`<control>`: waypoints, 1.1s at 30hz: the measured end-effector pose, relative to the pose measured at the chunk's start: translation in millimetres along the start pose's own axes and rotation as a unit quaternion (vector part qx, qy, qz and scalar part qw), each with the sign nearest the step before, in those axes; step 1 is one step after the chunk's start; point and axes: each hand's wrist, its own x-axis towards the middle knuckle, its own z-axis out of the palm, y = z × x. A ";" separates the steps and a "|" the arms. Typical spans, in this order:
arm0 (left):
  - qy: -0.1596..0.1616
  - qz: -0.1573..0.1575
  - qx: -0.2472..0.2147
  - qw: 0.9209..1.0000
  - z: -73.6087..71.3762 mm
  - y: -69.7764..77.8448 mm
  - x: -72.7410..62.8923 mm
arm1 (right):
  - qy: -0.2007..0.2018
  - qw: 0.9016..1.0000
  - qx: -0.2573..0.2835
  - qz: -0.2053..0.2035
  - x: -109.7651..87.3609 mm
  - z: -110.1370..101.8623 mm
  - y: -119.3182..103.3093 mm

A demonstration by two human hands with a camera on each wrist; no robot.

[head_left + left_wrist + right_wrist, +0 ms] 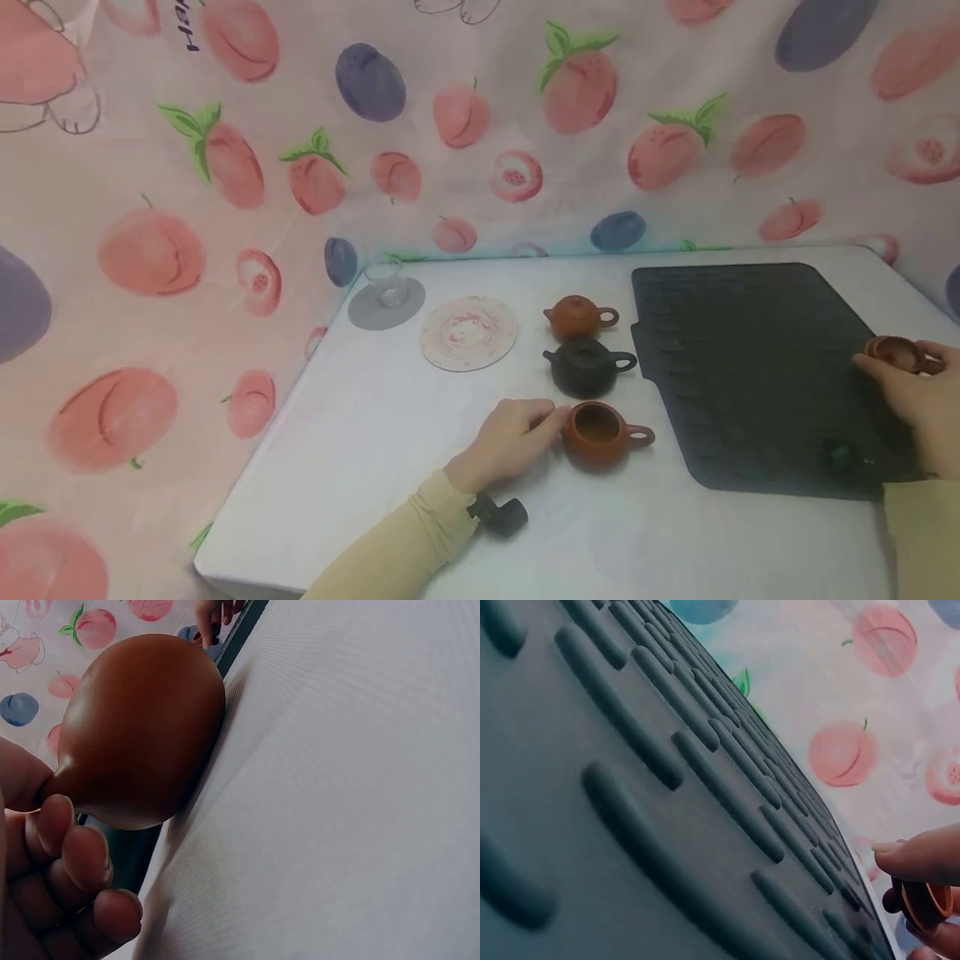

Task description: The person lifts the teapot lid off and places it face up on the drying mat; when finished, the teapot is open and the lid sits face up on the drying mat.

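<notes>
My left hand (510, 442) pinches the spout of a reddish-brown teapot (600, 450) between thumb and fingers. This teapot stands on the white table with its top uncovered; in the left wrist view its rounded body (142, 727) fills the upper left. Over the right side of a black ribbed mat, my right hand (918, 400) holds a small reddish-brown teapot lid (896, 354). The right wrist view shows the lid (926, 904) tilted, its hollow side partly visible and a dark knob at its left. Fingers cover part of it.
Behind the uncovered teapot stand a black teapot (585, 368) and an orange-brown teapot (577, 317), both lidded. Further left lie a round patterned mat (468, 354) and a grey coaster (363, 310) bearing a clear glass cup (392, 292). The black mat (750, 375) covers the table's right side.
</notes>
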 end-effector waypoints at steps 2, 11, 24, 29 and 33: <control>0.002 0.008 -0.003 1.000 2.1 -0.5 0.5 | 0.006 1.000 -0.021 -0.011 -3.4 -2.9 6.7; 0.025 0.029 -0.004 0.999 -3.3 -4.4 2.7 | 0.010 0.995 -0.087 -0.052 1.2 -1.2 -5.2; 0.008 0.024 -0.014 1.000 1.3 -1.8 2.9 | 0.001 0.989 -0.105 -0.100 -0.8 -0.6 7.5; 0.005 0.024 -0.013 1.000 0.4 -1.3 2.4 | -0.001 0.991 -0.090 -0.098 0.8 0.9 7.4; 0.010 0.029 -0.012 0.999 1.0 -3.5 2.9 | 0.018 0.992 -0.075 -0.097 -0.7 2.6 -3.0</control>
